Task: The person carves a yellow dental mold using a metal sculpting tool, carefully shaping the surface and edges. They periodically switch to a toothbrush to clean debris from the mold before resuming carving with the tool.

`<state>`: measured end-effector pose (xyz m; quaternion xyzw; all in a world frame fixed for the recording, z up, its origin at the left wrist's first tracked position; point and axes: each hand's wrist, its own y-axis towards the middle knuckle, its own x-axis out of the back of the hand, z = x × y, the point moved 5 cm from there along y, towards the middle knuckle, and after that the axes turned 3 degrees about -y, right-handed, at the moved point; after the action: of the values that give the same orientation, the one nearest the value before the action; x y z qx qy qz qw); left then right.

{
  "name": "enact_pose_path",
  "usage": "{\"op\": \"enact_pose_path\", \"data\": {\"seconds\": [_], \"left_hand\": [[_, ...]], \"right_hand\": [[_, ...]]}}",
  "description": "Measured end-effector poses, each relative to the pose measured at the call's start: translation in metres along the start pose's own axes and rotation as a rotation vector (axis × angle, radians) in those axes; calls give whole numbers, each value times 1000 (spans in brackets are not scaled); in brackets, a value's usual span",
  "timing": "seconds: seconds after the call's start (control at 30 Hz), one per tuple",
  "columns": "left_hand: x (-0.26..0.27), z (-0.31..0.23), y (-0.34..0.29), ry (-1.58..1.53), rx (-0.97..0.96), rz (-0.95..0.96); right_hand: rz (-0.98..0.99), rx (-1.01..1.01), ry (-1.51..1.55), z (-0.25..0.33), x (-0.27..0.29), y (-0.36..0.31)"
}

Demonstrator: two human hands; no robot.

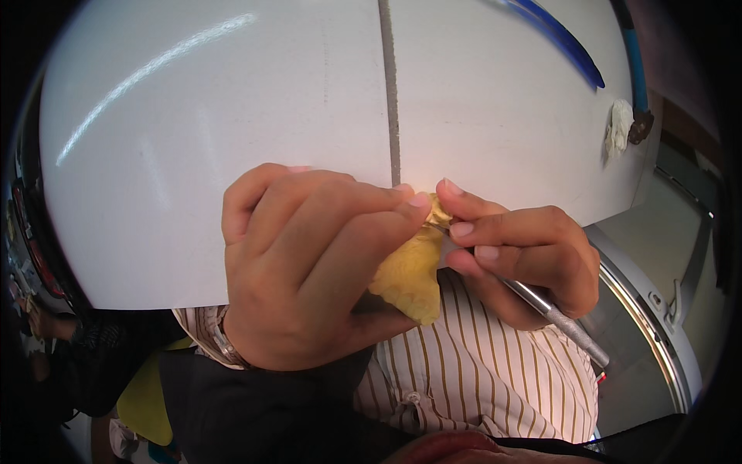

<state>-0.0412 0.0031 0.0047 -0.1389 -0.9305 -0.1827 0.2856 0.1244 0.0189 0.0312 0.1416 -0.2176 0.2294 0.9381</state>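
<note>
My left hand (309, 247) is closed on a soft-looking yellow piece (413, 274), which hangs below its fingertips near the table's front edge. I cannot tell whether this piece is cloth or something else. At the top, a small shiny gold-coloured bit (438, 207) shows between the fingertips of both hands. In my right hand (533, 251) is a slim silver hand tool (572, 329) with a knurled metal handle, gripped like a pen. Its front end points at the yellow piece; fingers partly hide the tip.
A grey seam (391, 100) splits the white table (294, 93). Toward the far right lie a curved blue strip (560, 39), crumpled white tissue (618, 127) and a blue rod (637, 69) with a brown end. A yellow seat (147, 394) and part of another person (50, 321) appear at left.
</note>
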Motion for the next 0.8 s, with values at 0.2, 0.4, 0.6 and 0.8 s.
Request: {"op": "enact_pose_path", "data": {"seconds": [0.2,0.4,0.6,0.8], "left_hand": [[0,0,0,2,6,5],[0,-1,0,9,14,13],[0,-1,0,0,7,-5],[0,-2,2,4,10,-3]], "right_hand": [[7,-18,19,-1,0,-2],[50,-20,34,-3,1,-4],[29,16,-32,1,-5,-13],[-84,85,-78,0,-12,-21]]}}
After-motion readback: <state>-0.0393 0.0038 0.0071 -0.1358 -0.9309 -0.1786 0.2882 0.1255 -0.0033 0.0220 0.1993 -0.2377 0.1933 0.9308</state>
